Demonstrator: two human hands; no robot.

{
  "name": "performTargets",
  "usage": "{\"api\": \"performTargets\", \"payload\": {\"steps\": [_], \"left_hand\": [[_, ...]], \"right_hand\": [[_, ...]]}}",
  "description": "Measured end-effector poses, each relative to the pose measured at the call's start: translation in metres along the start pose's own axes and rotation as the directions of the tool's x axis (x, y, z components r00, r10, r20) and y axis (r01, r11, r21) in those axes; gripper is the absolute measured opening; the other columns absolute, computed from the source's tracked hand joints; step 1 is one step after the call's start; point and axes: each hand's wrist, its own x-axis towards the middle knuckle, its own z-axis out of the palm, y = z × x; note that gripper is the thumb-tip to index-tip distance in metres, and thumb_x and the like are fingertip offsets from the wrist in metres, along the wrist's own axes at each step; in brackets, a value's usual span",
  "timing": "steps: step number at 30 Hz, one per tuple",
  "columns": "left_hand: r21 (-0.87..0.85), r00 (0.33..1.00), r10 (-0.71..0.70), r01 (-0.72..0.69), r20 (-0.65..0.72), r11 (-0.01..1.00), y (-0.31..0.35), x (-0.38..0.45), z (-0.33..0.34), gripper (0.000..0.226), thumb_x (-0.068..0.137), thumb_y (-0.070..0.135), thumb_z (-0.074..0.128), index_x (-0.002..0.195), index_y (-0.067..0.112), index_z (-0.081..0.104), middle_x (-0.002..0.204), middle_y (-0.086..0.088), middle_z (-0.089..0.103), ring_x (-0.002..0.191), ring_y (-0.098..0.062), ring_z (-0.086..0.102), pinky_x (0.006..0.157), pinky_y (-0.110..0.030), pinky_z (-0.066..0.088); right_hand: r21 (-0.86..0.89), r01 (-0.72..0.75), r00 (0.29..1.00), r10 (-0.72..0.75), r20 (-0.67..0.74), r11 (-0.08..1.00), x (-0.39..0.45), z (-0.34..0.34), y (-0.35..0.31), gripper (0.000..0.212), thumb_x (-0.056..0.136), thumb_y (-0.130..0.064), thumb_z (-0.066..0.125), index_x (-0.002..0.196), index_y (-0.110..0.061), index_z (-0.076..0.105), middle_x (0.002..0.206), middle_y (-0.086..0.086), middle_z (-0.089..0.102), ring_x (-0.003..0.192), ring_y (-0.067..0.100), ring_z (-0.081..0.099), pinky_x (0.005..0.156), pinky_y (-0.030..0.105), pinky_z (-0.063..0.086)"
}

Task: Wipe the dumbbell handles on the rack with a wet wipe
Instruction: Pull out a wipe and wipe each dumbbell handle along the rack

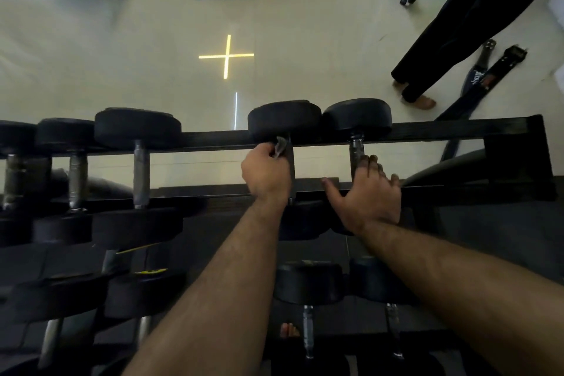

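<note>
Fingers of left hand [266, 175] clenching wet wipe [280, 146] on handle, right hand [367, 192] flat on rack rail [457, 191].

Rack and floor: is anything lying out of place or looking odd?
Yes. Two black lifting belts lie loose on the floor behind the rack, beside a standing person's feet. The dumbbells sit in order.

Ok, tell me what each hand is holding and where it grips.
The left hand grips the wet wipe against a dumbbell handle's far end. The right hand holds nothing; it rests flat on the neighbouring dumbbell's handle.
</note>
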Motion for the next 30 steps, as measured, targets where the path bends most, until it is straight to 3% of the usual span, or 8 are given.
{"api": "performTargets", "payload": {"steps": [3,7,13,19,22,23,26,30], "left_hand": [[0.191,0.945,0.327,-0.319,-0.008,0.928,0.002,-0.002,0.001,0.017,0.093,0.010,0.063,0.088,0.019,0.077,0.077,0.009,0.067,0.079,-0.019,0.067,0.060,-0.021,0.041],[0.219,0.515,0.815,-0.855,0.264,0.470,-0.002,0.001,0.005,0.024,0.082,0.010,0.079,0.105,0.016,0.080,0.109,0.000,0.078,0.098,-0.020,0.073,0.084,-0.036,0.059],[0.333,0.776,0.630,-0.602,0.031,0.726,-0.032,0.022,-0.004,0.020,0.077,0.000,0.071,0.088,0.014,0.080,0.088,-0.001,0.075,0.077,-0.028,0.068,0.064,-0.030,0.048],[0.076,0.249,0.727,-0.962,0.639,0.263,0.000,0.026,0.015,0.020,0.091,0.018,0.069,0.107,0.020,0.080,0.113,0.003,0.076,0.105,-0.021,0.067,0.087,-0.040,0.058],[0.221,0.429,0.749,-0.903,0.506,0.368,-0.001,0.032,0.004,0.022,0.084,0.007,0.073,0.101,0.019,0.080,0.108,0.002,0.077,0.101,-0.022,0.069,0.086,-0.039,0.058],[0.265,0.435,0.717,-0.900,0.544,0.345,0.000,0.031,0.000,0.022,0.086,0.007,0.070,0.103,0.019,0.079,0.108,0.001,0.076,0.100,-0.023,0.070,0.084,-0.039,0.059],[0.153,0.202,0.481,-0.978,0.853,0.140,-0.004,0.021,-0.009,0.021,0.095,0.022,0.061,0.110,0.027,0.075,0.105,0.004,0.074,0.096,-0.022,0.071,0.076,-0.040,0.061],[0.194,0.367,0.666,-0.927,0.650,0.321,-0.001,0.046,-0.028,0.029,0.086,0.012,0.066,0.105,0.029,0.078,0.105,0.010,0.077,0.094,-0.020,0.073,0.078,-0.037,0.060]], "right_hand": [[-0.008,0.005,1.000,-0.005,0.026,1.000,-0.001,-0.002,-0.001,0.111,0.092,-0.091,0.028,0.165,-0.008,0.033,0.170,0.016,0.037,0.154,0.033,0.041,0.128,0.056,0.026],[-0.016,0.012,0.999,-0.012,0.049,1.000,-0.002,-0.005,-0.001,0.113,0.091,-0.092,0.028,0.167,-0.008,0.027,0.173,0.017,0.032,0.156,0.033,0.037,0.129,0.055,0.024],[-0.005,0.007,0.998,-0.007,0.062,1.000,0.000,-0.004,0.000,0.117,0.089,-0.094,0.027,0.167,-0.007,0.026,0.174,0.017,0.029,0.156,0.033,0.037,0.129,0.055,0.025],[-0.008,0.005,0.998,-0.005,0.068,1.000,0.000,-0.006,-0.001,0.117,0.090,-0.094,0.023,0.168,-0.007,0.025,0.175,0.016,0.027,0.157,0.031,0.037,0.129,0.055,0.024],[-0.012,0.006,0.997,-0.005,0.081,1.000,0.001,-0.006,0.000,0.119,0.088,-0.095,0.027,0.168,-0.007,0.024,0.174,0.016,0.028,0.156,0.033,0.038,0.129,0.056,0.025],[-0.011,0.004,0.996,-0.003,0.088,1.000,0.000,-0.007,0.000,0.123,0.085,-0.097,0.026,0.168,-0.007,0.024,0.174,0.016,0.028,0.155,0.033,0.038,0.129,0.056,0.025],[0.004,-0.003,0.996,0.003,0.090,1.000,-0.001,-0.008,-0.001,0.142,0.071,-0.110,0.015,0.167,-0.007,0.025,0.173,0.016,0.031,0.155,0.033,0.039,0.129,0.055,0.026],[0.044,0.003,0.996,-0.007,0.090,0.999,0.000,-0.008,0.000,0.148,0.067,-0.114,0.011,0.166,-0.005,0.026,0.171,0.018,0.033,0.154,0.034,0.041,0.128,0.057,0.028]]}}
